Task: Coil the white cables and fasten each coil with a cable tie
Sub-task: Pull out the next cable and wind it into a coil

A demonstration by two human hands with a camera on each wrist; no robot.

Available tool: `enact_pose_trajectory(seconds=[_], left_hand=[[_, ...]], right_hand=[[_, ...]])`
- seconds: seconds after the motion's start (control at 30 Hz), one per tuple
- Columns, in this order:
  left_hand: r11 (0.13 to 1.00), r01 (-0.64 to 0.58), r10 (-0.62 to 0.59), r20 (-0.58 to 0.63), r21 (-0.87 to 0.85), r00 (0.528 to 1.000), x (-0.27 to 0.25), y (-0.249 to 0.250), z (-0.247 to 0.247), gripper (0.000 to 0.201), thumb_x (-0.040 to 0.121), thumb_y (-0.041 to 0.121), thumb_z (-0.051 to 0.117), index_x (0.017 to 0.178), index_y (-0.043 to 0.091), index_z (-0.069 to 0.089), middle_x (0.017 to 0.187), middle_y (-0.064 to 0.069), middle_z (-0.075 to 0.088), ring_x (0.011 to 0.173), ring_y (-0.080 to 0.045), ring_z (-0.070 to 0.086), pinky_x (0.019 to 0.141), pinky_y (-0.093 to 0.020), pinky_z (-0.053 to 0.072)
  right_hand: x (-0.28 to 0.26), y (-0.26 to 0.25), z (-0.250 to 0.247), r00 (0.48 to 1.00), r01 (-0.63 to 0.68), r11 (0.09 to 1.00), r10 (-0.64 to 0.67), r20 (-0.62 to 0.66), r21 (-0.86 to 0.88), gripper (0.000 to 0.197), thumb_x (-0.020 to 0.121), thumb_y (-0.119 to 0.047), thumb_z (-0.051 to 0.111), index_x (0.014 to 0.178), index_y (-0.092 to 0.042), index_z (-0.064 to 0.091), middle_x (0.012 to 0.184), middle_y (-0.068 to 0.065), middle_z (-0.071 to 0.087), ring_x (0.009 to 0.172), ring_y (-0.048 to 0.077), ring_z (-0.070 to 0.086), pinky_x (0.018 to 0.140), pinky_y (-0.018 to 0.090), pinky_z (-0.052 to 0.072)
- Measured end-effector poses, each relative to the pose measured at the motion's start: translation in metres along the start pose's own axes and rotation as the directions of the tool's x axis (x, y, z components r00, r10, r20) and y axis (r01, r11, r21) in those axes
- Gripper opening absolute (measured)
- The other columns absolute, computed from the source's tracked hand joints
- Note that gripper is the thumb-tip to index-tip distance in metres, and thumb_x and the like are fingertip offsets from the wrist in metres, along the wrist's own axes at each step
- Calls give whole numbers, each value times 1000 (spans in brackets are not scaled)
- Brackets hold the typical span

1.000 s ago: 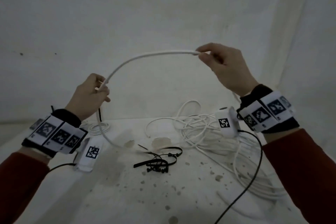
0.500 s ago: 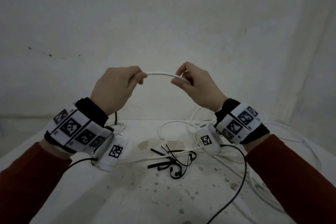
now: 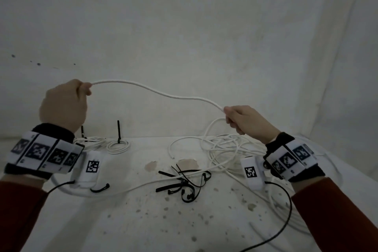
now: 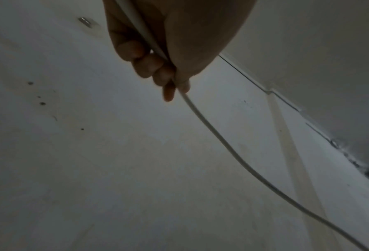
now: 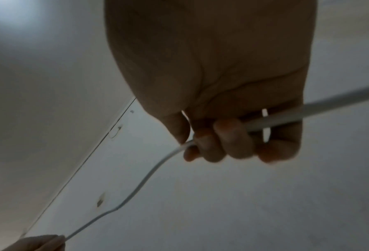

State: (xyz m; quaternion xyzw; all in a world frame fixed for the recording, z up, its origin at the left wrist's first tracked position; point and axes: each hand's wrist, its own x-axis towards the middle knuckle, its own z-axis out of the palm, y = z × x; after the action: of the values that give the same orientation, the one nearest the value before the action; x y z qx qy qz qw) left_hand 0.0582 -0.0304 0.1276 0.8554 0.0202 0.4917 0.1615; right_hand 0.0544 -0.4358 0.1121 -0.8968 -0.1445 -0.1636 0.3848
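Both hands are up off the table with one white cable point(image 3: 159, 93) strung between them. The left hand point(image 3: 63, 104) is curled round it, and the right hand point(image 3: 245, 121) has it pinched between thumb and curled fingers. Below and beyond the left grip lie finished coils point(image 3: 118, 146), at least one, perhaps two (the dim light blurs them), each with a black tie standing up. Below the right grip a loose tangle of cable point(image 3: 223, 149) still waits, and spare cable ties point(image 3: 184, 184) lie between the wrists. I judge the task well short of done.
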Motion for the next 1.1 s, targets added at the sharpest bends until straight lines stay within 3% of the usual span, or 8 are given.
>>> enact_pose_trajectory(seconds=[0.07, 0.13, 0.27, 0.4, 0.5, 0.83, 0.97, 1.1], left_hand=[[997, 29, -36, 96, 75, 995, -7, 0, 0, 20, 93, 25, 55, 101, 10, 65, 91, -20, 67, 87, -43, 59, 77, -51, 48], [992, 6, -34, 227, 126, 973, -19, 11, 1, 49, 82, 42, 63, 122, 14, 58, 121, -17, 60, 115, -41, 47, 97, -51, 33], [954, -272, 295, 252, -123, 922, -46, 70, -9, 92, 67, 79, 36, 139, 21, 40, 142, -1, 44, 137, -21, 27, 105, -34, 11], [841, -284, 416, 215, -461, 883, -53, 122, -10, 67, 83, 62, 41, 128, 14, 50, 102, 3, 57, 96, -12, 52, 87, -20, 35], [839, -361, 396, 2, -407, 918, -39, 123, -15, 29, 92, 35, 48, 102, 11, 62, 79, -3, 61, 69, -19, 53, 67, -35, 44], [976, -33, 1, -145, -214, 989, 4, 32, -15, 23, 97, 24, 49, 98, 5, 63, 81, -22, 66, 74, -37, 60, 65, -37, 41], [997, 26, -38, 186, 68, 982, -9, 36, -8, 25, 88, 46, 45, 95, 29, 62, 106, -2, 65, 110, -30, 50, 94, -41, 28], [962, -270, 220, 472, 41, 854, -45, 67, 0, 108, 50, 93, 28, 144, 42, 15, 157, 7, 8, 143, -15, -4, 106, -38, -3]], right_hand=[[-1, -1, -3, 996, 72, 997, -73, -43, -28, 36, 102, -27, 40, 71, -19, 56, 64, -4, 51, 54, 7, 43, 58, 25, 34], [-3, -12, -1, 980, 186, 980, -189, -57, -65, 31, 102, -23, 41, 75, -21, 56, 68, -1, 53, 61, 10, 46, 61, 26, 35], [-5, -53, 18, 923, 381, 921, -384, -22, -77, 24, 101, -19, 45, 80, -18, 57, 64, 0, 50, 61, 17, 44, 59, 28, 34], [-1, -82, 38, 863, 500, 862, -504, -36, -89, 21, 101, -19, 45, 86, -14, 59, 65, 7, 54, 54, 16, 42, 55, 23, 31], [3, -76, 37, 871, 486, 873, -487, -55, -33, 19, 99, -23, 50, 84, -16, 60, 61, -6, 48, 53, 9, 39, 53, 21, 31], [-8, 6, 22, 986, 135, 968, -109, -129, 214, 31, 101, -22, 45, 72, -14, 56, 53, -5, 41, 42, 18, 40, 46, 32, 36], [-12, 5, 17, 983, 76, 941, -16, -183, 328, 34, 101, -27, 45, 70, -12, 51, 47, -8, 33, 42, 11, 27, 42, 23, 28], [-15, -21, 17, 983, 182, 813, -153, -98, 553, 29, 99, -26, 45, 76, -9, 53, 50, -6, 29, 44, 8, 20, 42, 17, 19]])
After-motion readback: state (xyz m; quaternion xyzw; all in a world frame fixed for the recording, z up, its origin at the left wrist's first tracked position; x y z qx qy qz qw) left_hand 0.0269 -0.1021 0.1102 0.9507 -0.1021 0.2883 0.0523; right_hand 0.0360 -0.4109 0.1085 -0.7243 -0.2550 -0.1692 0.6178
